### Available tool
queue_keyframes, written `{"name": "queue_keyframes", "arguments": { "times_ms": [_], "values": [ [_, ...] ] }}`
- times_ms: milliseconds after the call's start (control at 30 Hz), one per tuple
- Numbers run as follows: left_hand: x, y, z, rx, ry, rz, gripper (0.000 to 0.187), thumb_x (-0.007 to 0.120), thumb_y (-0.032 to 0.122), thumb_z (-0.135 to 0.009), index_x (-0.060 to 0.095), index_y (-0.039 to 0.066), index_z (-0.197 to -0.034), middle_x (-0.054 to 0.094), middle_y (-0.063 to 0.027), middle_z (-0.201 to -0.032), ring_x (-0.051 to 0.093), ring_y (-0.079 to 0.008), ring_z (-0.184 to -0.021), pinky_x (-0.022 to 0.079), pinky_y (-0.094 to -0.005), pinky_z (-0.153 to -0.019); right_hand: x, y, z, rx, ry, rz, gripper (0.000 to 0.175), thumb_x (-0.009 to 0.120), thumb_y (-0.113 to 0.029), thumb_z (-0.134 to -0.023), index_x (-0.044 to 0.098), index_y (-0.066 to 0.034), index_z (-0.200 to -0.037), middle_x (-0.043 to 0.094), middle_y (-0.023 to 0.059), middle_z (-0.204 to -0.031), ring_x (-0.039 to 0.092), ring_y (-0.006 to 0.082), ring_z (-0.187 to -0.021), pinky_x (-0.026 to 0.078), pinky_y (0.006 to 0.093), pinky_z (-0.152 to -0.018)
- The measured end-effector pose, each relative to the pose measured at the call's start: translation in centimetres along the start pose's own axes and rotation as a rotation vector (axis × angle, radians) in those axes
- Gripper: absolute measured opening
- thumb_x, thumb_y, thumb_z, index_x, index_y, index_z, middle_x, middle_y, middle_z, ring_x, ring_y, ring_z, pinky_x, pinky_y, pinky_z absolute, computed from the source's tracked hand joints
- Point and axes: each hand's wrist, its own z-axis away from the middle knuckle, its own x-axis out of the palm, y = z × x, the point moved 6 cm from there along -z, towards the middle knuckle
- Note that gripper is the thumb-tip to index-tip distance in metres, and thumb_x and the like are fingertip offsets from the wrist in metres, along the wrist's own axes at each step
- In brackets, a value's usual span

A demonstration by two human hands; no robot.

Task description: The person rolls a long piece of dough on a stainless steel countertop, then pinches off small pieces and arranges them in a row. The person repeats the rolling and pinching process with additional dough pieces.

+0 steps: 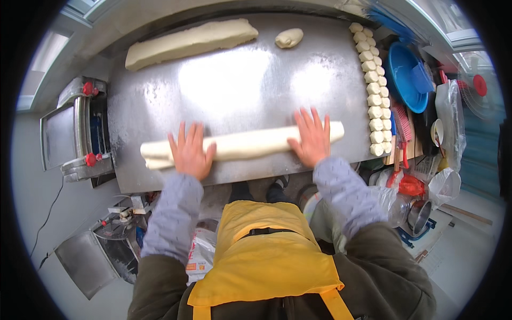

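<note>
A long pale roll of dough (250, 143) lies crosswise near the front edge of a steel worktable (256, 104). My left hand (192, 154) rests flat on it towards its left end, fingers apart. Towards the right end, my right hand (312, 138) presses on the dough in the same way, palm down. A fold or seam shows at the roll's left end. Along the back of the table lies a thicker slab of dough (192, 43), with a small lump of dough (289, 38) to its right.
Several cut dough pieces (374, 100) stand in two columns along the table's right side. Beyond them are a blue basin (406, 78), a red-handled brush (403, 128) and a fan (479, 85). A roller machine (80, 128) adjoins the left edge. A metal pot (419, 217) stands lower right.
</note>
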Motion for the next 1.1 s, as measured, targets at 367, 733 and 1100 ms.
{"name": "queue_keyframes", "arguments": {
  "times_ms": [367, 733, 1100],
  "values": [
    [1.0, -3.8, 1.4, -0.304, 0.057, 0.005, 0.074, 0.061, 0.047, -0.104, 0.050, 0.003, -0.162, 0.053, -0.0201, -0.165, 0.036, -0.0470, -0.160, 0.015, -0.0683, -0.132, 1.7, 2.3, 0.2, 0.283, 0.032, 0.021, 0.079, 0.061, -0.055, -0.106, 0.047, -0.0062, -0.166, 0.045, 0.0183, -0.171, 0.031, 0.0417, -0.163, 0.012, 0.0645, -0.134],
    [-0.1, -7.9, -5.6, -0.054, -0.066, -0.103, 0.064, 0.055, 0.046, -0.109, 0.053, 0.009, -0.162, 0.048, -0.0148, -0.171, 0.028, -0.0415, -0.165, 0.009, -0.0689, -0.133, 0.0, 4.6, -5.9, 0.054, 0.025, 0.052, 0.077, 0.059, -0.058, -0.107, 0.047, -0.0128, -0.167, 0.043, 0.0162, -0.173, 0.026, 0.0410, -0.166, 0.009, 0.0680, -0.133],
    [0.2, -7.5, 11.0, -0.272, 0.024, -0.025, 0.069, 0.057, 0.045, -0.106, 0.049, 0.009, -0.165, 0.047, -0.0160, -0.170, 0.026, -0.0501, -0.163, 0.008, -0.0775, -0.128, 0.7, 2.8, 7.4, 0.263, 0.021, -0.022, 0.080, 0.067, -0.050, -0.102, 0.044, -0.0094, -0.167, 0.042, 0.0194, -0.171, 0.026, 0.0480, -0.163, 0.013, 0.0699, -0.132]
  ]
}}
